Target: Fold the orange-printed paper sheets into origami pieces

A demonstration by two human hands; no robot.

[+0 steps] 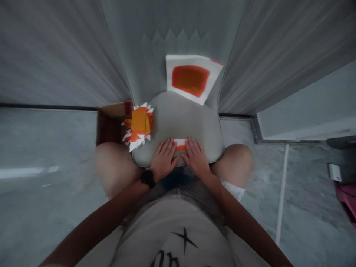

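Grey printed T-shirt [172,237] over two hands on a folded paper strip [180,144]

Left hand [163,159] and right hand [196,157] lie flat, fingers [169,146] extended, unclenched, pressing either end of the white-and-orange strip. Its long axis runs crosswise along the near edge of the grey seat [180,115]; a jagged orange paper cutout [138,126] sits at the seat's left edge.

We find a padded seat [178,124] between the knees, a paper sheet [191,78] at its far edge, and a paper bundle [138,126] on its left edge, beside a cardboard box [110,124]. The left hand [163,159] and right hand [196,157] rest on a folded paper strip [180,144] at its near edge.
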